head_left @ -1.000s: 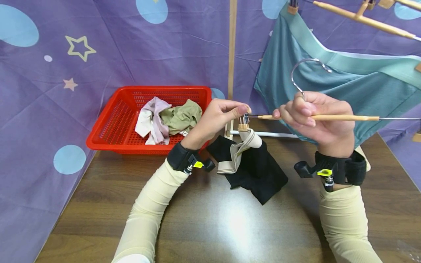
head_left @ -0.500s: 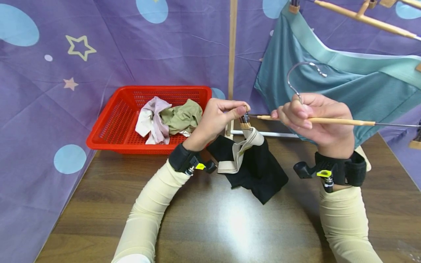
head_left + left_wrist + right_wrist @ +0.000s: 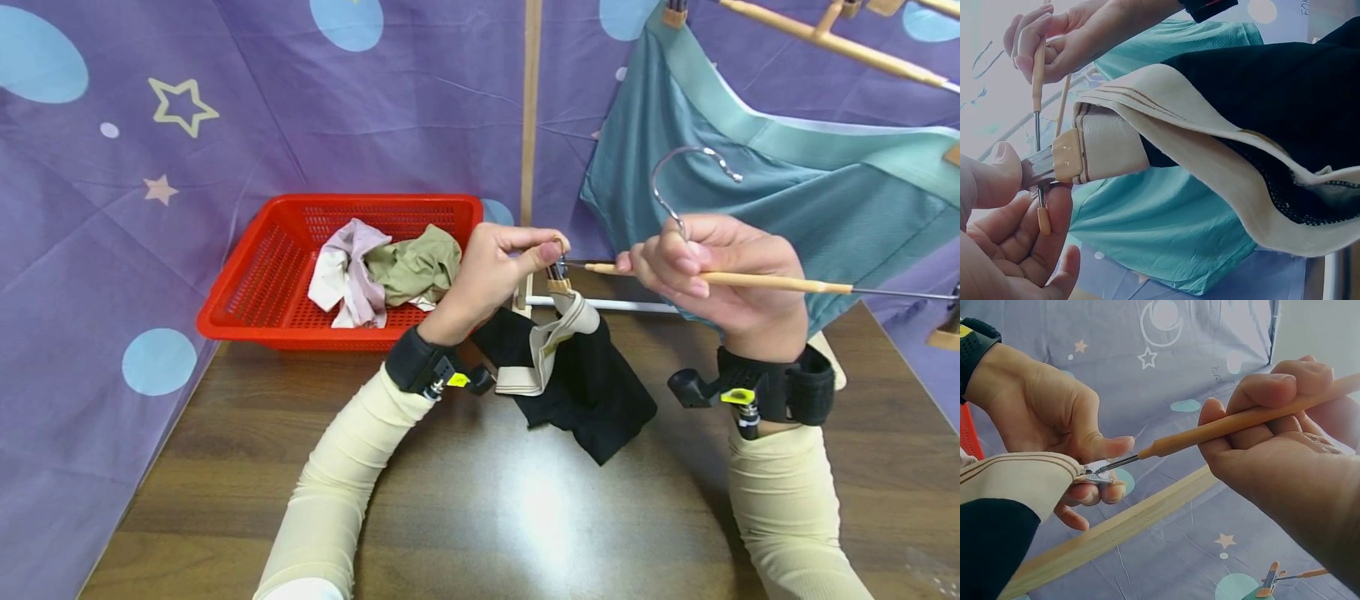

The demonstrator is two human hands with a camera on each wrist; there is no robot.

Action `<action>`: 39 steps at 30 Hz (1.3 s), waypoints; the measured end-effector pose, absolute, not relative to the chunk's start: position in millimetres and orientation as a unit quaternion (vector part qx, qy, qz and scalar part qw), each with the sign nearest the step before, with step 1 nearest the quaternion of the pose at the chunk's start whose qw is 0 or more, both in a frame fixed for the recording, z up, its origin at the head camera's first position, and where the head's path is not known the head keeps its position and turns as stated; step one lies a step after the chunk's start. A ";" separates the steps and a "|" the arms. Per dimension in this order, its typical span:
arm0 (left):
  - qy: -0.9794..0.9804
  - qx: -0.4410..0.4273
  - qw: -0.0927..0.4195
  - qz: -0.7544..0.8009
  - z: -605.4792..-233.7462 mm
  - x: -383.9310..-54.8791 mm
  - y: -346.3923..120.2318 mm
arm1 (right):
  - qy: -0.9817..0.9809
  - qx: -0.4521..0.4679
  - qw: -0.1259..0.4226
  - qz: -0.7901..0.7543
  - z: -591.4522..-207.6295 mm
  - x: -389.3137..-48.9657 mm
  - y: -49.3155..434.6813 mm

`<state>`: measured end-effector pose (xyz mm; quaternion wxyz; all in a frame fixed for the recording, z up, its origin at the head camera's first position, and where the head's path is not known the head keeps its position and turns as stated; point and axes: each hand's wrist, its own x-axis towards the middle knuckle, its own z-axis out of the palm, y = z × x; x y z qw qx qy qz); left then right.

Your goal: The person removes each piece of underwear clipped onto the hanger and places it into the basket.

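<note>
My left hand (image 3: 506,271) pinches the clip (image 3: 1067,156) at the left end of a hanger, thumb on one side and fingers on the other. The clip's tan tip sits on the cream waistband (image 3: 1166,103) of black underpants (image 3: 592,392), which hang from it down to the table. My right hand (image 3: 723,271) grips the hanger's wooden bar (image 3: 787,283), with the metal hook (image 3: 663,179) rising above the fingers. A second clip (image 3: 947,333) dangles from the right end of the hanger, holding no cloth in view.
A red basket (image 3: 232,312) holding lilac-and-white and olive garments (image 3: 416,267) stands at the table's back left. Behind my right hand, teal underpants (image 3: 690,192) hang clipped to another hanger (image 3: 832,42). A white rail (image 3: 622,306) and wooden post (image 3: 529,125) stand behind the work.
My right hand has shifted slightly left and down, tilting the hanger so its right end sits lower. My left hand keeps its pinch on the clip, and the underpants barely move.
</note>
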<state>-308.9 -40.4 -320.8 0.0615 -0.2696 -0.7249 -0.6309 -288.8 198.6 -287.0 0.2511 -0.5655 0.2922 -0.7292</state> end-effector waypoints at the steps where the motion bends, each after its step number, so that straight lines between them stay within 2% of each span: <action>1: -0.727 -0.270 0.064 -0.628 -320.8 -308.8 -40.6 | 0.292 -0.568 0.251 -0.728 -287.1 -288.9 198.3; 18: -0.727 -0.301 0.104 -0.608 -321.1 -311.5 -39.7 | 0.289 -0.583 0.242 -0.720 -287.4 -288.0 196.2; 31: -0.727 -0.310 0.100 -0.605 -319.9 -310.2 -42.2 | 0.288 -0.583 0.242 -0.720 -286.8 -286.9 194.4; 39: -0.735 -0.327 0.068 -0.590 -316.9 -309.7 -45.1 | 0.263 -0.583 0.242 -0.730 -283.1 -281.5 190.0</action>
